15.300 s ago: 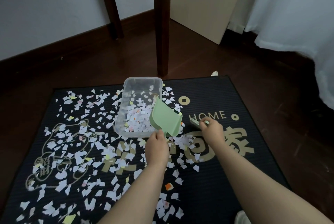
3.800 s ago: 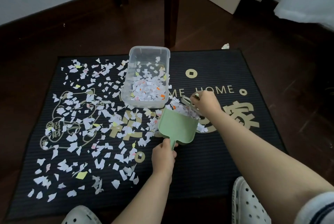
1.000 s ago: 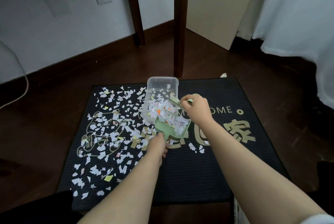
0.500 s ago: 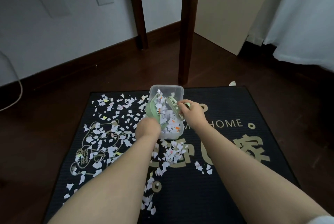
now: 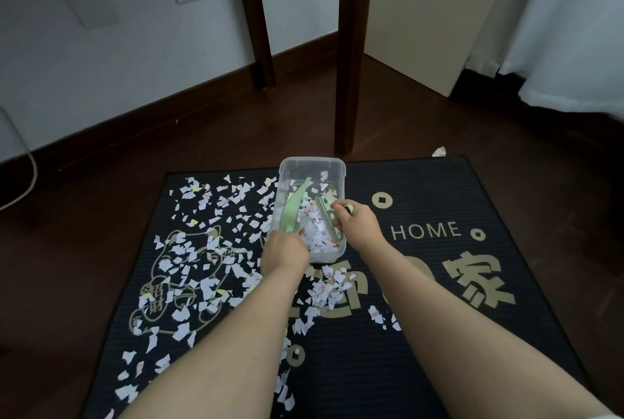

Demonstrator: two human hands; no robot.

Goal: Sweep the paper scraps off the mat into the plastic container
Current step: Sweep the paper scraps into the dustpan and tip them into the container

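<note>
A clear plastic container [image 5: 341, 170] stands on the black mat [image 5: 439, 334] and holds a heap of paper scraps [image 5: 315, 233]. My left hand [image 5: 283, 254] grips the handle of a green dustpan [image 5: 293, 212], tipped on edge over the container's left side. My right hand [image 5: 354, 224] holds a small green brush [image 5: 326, 212] inside the container, against the heap. Many white and coloured scraps [image 5: 202, 270] still cover the mat's left half, and a smaller patch of scraps [image 5: 324, 293] lies just in front of the container.
Two dark wooden furniture legs [image 5: 347, 53] stand on the brown floor behind the mat. A stray scrap [image 5: 439, 151] lies off the mat's far right corner. A white curtain [image 5: 574, 23] hangs at right, a cable [image 5: 23, 162] at left.
The dustpan has tipped further onto its edge over the container and its load has slid in. My right hand with the brush stays inside the container.
</note>
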